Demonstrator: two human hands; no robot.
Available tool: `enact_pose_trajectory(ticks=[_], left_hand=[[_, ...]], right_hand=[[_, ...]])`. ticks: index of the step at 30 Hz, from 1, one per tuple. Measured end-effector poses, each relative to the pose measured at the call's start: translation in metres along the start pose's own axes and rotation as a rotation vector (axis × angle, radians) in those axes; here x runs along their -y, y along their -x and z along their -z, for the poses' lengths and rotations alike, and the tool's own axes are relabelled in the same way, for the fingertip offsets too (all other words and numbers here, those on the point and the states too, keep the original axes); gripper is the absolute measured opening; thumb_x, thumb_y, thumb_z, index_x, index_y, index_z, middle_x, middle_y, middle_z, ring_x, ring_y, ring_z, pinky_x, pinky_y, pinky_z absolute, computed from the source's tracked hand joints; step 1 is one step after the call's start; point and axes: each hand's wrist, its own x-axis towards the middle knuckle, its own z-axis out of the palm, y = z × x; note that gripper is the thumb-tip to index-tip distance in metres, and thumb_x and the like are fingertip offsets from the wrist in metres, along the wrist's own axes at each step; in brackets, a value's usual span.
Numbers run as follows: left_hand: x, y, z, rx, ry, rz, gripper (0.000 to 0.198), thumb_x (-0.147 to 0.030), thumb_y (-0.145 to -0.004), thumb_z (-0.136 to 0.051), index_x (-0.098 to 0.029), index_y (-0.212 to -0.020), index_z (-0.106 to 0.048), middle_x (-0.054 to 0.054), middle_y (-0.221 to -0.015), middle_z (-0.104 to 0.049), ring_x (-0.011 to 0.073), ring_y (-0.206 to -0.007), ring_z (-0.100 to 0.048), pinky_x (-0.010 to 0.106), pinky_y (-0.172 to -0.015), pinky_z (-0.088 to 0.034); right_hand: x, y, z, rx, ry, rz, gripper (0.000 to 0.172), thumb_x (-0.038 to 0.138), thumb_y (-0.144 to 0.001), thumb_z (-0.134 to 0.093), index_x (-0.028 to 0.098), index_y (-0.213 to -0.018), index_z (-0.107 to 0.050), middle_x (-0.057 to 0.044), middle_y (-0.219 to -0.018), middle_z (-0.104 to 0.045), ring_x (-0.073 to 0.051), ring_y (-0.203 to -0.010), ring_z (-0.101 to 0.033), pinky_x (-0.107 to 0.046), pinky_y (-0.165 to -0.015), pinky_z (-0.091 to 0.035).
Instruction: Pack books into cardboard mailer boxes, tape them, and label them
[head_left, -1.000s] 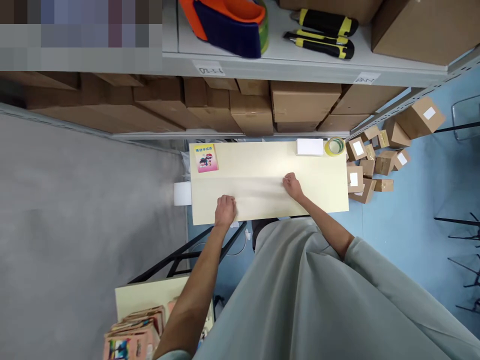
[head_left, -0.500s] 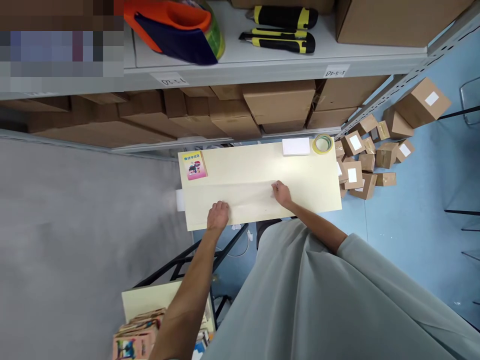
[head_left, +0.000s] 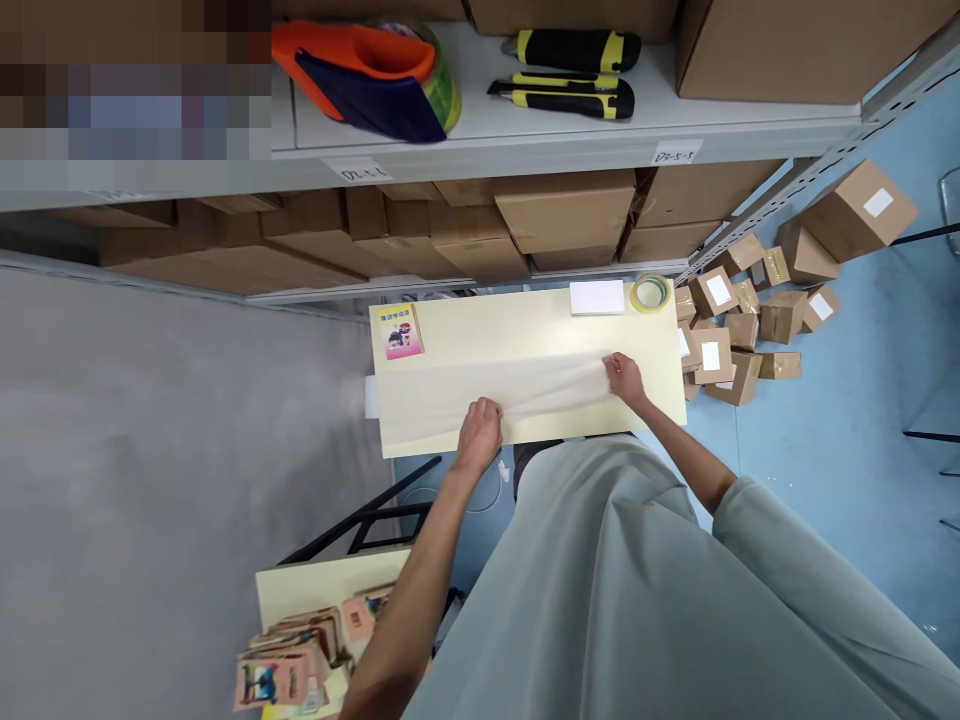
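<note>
A long strip of thin, whitish, see-through sheet [head_left: 442, 395] lies along the pale yellow table [head_left: 495, 325]. My right hand [head_left: 625, 378] pinches its right end, near the table's right side. The front edge of the strip is gripped by my left hand [head_left: 480, 430], around the middle of the table. Creases run through the sheet between both hands. At the table's back left lies a colourful booklet [head_left: 400, 331]. A white rectangular pad or box [head_left: 597, 297] and a roll of tape [head_left: 649, 293] sit at the back right.
Above the table's back edge runs a shelf rack [head_left: 480, 160] with cardboard boxes [head_left: 566, 215], utility knives [head_left: 574, 95] and an orange-and-blue tape dispenser [head_left: 371, 80]. Small parcels [head_left: 712, 355] are heaped on the floor at right. Booklets [head_left: 274, 680] lie on a lower-left side table.
Both hands have moved to the right, drawing the thin sheet further along the table. More of the strip is now stretched between the left side and my right hand.
</note>
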Motion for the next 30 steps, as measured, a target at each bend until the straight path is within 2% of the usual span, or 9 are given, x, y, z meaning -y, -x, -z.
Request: enact_pose_trajectory(ticks=[6, 9, 13, 15, 17, 19, 21, 26, 30], left_hand=[[-0.028, -0.020, -0.021, 0.019, 0.055, -0.055, 0.023, -0.012, -0.101, -0.043, -0.021, -0.102, -0.064, 0.016, -0.108, -0.062, 0.0342, -0.105, -0.057, 0.051, -0.096, -0.052], [-0.021, -0.026, -0.028, 0.062, 0.081, -0.046, 0.019, -0.020, -0.104, -0.047, -0.022, -0.108, -0.065, 0.015, -0.114, -0.064, 0.0327, -0.111, -0.060, 0.050, -0.101, -0.054], [0.005, -0.033, -0.026, 0.056, 0.113, 0.014, 0.031, -0.032, -0.104, -0.054, -0.020, -0.131, -0.064, 0.017, -0.136, -0.064, 0.0337, -0.130, -0.060, 0.052, -0.116, -0.050], [0.025, -0.037, -0.020, 0.018, 0.065, 0.139, 0.052, -0.040, -0.101, -0.061, -0.014, -0.146, -0.056, 0.025, -0.155, -0.053, 0.0402, -0.147, -0.049, 0.057, -0.123, -0.044], [0.046, -0.042, -0.015, 0.012, 0.013, 0.335, 0.091, -0.055, -0.091, -0.074, -0.007, -0.161, -0.040, 0.034, -0.172, -0.030, 0.0502, -0.161, -0.029, 0.065, -0.128, -0.034], [0.064, -0.045, -0.013, 0.074, 0.008, 0.532, 0.131, -0.068, -0.077, -0.084, -0.003, -0.170, -0.019, 0.039, -0.178, -0.004, 0.0585, -0.165, -0.010, 0.073, -0.128, -0.024], [0.078, -0.048, -0.016, 0.181, 0.041, 0.649, 0.157, -0.074, -0.063, -0.090, -0.006, -0.174, -0.002, 0.039, -0.178, 0.013, 0.0626, -0.165, 0.003, 0.079, -0.127, -0.016], [0.085, -0.054, -0.037, 0.305, 0.061, 0.702, 0.186, -0.074, -0.043, -0.097, -0.007, -0.171, 0.021, 0.038, -0.170, 0.036, 0.0630, -0.158, 0.027, 0.083, -0.124, 0.001], [0.088, -0.056, -0.044, 0.298, 0.068, 0.715, 0.190, -0.073, -0.038, -0.098, -0.008, -0.171, 0.021, 0.039, -0.169, 0.037, 0.0630, -0.157, 0.031, 0.084, -0.121, 0.006]], right_hand=[[-0.022, -0.004, 0.035, -0.057, -0.014, -0.085, 0.042, 0.060, -0.103, -0.054, 0.021, -0.090, -0.064, -0.001, -0.066, -0.065, -0.017, -0.052, -0.061, -0.027, -0.053, -0.050], [-0.028, -0.006, 0.032, -0.016, 0.038, -0.154, 0.050, 0.066, -0.103, -0.054, 0.021, -0.086, -0.066, -0.002, -0.061, -0.065, -0.019, -0.055, -0.065, -0.027, -0.058, -0.052], [-0.035, 0.004, 0.024, 0.023, 0.296, -0.147, 0.033, 0.049, -0.097, -0.069, 0.022, -0.079, -0.069, -0.004, -0.075, -0.076, -0.021, -0.073, -0.073, -0.027, -0.069, -0.052], [-0.038, 0.012, 0.022, 0.008, 0.345, -0.135, 0.025, 0.040, -0.098, -0.067, 0.022, -0.081, -0.071, -0.005, -0.083, -0.079, -0.021, -0.081, -0.074, -0.026, -0.072, -0.050], [-0.041, 0.019, 0.022, -0.002, 0.373, -0.148, 0.023, 0.037, -0.099, -0.064, 0.022, -0.085, -0.073, -0.005, -0.087, -0.080, -0.021, -0.083, -0.074, -0.026, -0.072, -0.049], [-0.041, 0.025, 0.023, -0.011, 0.420, -0.172, 0.021, 0.036, -0.099, -0.065, 0.022, -0.087, -0.073, -0.006, -0.088, -0.080, -0.022, -0.084, -0.073, -0.027, -0.071, -0.048], [-0.036, 0.029, 0.023, -0.028, 0.472, -0.200, 0.016, 0.033, -0.098, -0.067, 0.021, -0.091, -0.073, -0.008, -0.091, -0.080, -0.024, -0.087, -0.074, -0.028, -0.072, -0.048], [0.010, 0.029, 0.014, -0.151, 0.624, -0.121, 0.021, 0.034, -0.104, -0.064, 0.020, -0.119, -0.069, -0.012, -0.102, -0.080, -0.028, -0.095, -0.075, -0.032, -0.077, -0.048], [0.095, 0.017, -0.001, -0.225, 0.612, 0.175, 0.025, 0.040, -0.110, -0.055, 0.021, -0.121, -0.069, -0.010, -0.106, -0.079, -0.024, -0.088, -0.074, -0.031, -0.075, -0.048]])
